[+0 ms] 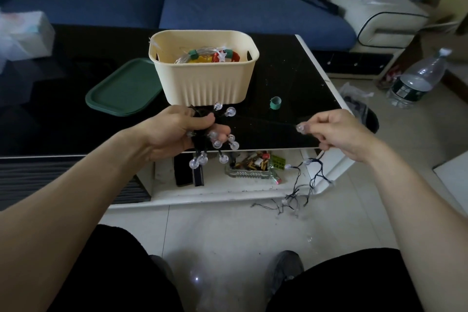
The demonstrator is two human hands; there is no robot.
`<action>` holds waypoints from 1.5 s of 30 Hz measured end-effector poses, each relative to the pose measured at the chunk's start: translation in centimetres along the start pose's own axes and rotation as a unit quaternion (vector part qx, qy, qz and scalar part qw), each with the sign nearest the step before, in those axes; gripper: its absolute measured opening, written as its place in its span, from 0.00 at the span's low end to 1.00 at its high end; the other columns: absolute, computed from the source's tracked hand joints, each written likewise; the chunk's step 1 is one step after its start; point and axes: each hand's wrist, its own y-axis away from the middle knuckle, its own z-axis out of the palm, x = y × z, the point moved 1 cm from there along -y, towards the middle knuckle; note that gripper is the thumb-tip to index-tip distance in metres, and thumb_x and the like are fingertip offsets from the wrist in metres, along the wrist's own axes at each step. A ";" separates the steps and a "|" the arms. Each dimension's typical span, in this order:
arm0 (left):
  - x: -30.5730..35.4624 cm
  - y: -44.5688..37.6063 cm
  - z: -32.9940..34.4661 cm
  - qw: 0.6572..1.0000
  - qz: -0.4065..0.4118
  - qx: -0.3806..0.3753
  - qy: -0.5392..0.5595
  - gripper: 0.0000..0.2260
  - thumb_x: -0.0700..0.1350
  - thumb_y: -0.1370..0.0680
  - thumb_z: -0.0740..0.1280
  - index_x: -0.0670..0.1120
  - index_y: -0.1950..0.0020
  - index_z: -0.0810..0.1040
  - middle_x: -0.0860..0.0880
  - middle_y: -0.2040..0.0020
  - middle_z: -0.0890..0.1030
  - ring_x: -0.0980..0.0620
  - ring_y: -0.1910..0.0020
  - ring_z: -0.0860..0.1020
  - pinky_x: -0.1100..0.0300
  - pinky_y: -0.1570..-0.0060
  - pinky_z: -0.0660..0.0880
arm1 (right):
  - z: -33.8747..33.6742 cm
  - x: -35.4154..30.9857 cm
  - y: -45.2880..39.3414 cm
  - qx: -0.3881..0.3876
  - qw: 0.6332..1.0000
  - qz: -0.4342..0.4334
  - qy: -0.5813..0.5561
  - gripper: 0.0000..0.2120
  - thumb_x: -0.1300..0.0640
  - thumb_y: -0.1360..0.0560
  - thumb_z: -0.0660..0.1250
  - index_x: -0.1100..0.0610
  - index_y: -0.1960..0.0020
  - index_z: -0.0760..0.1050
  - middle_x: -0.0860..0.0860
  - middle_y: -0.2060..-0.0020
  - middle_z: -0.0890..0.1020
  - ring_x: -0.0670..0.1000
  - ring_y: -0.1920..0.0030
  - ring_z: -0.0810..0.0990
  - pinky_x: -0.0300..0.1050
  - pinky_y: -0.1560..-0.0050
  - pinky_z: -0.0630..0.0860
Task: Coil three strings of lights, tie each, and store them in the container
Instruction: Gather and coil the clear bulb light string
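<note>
Our left hand (177, 132) is curled round a coiled bundle of the string (215, 142), bulbs sticking out around the fingers, just in front of the tub (205, 83) on the bench (291, 119). Our right hand (336, 134) pinches one bulb (300, 128), the wire stretched between both hands (the loose tail trails to the floor). Two tied coils (210, 56) lie in the tub; the lid (124, 88) sits beside it.

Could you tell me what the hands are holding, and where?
Left hand grips the light string's coiled bundle; right hand pinches its wire beside one bulb.
</note>
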 end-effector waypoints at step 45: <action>-0.6 -1.6 0.7 0.992 0.061 0.038 0.108 0.05 0.46 0.25 0.67 0.46 0.59 0.75 0.50 0.68 0.73 0.54 0.70 0.71 0.63 0.68 0.73 | 5.5 -2.3 1.3 -0.173 0.981 -0.052 0.078 0.19 0.43 0.19 0.62 0.57 0.54 0.82 0.46 0.60 0.84 0.47 0.53 0.80 0.48 0.38 0.74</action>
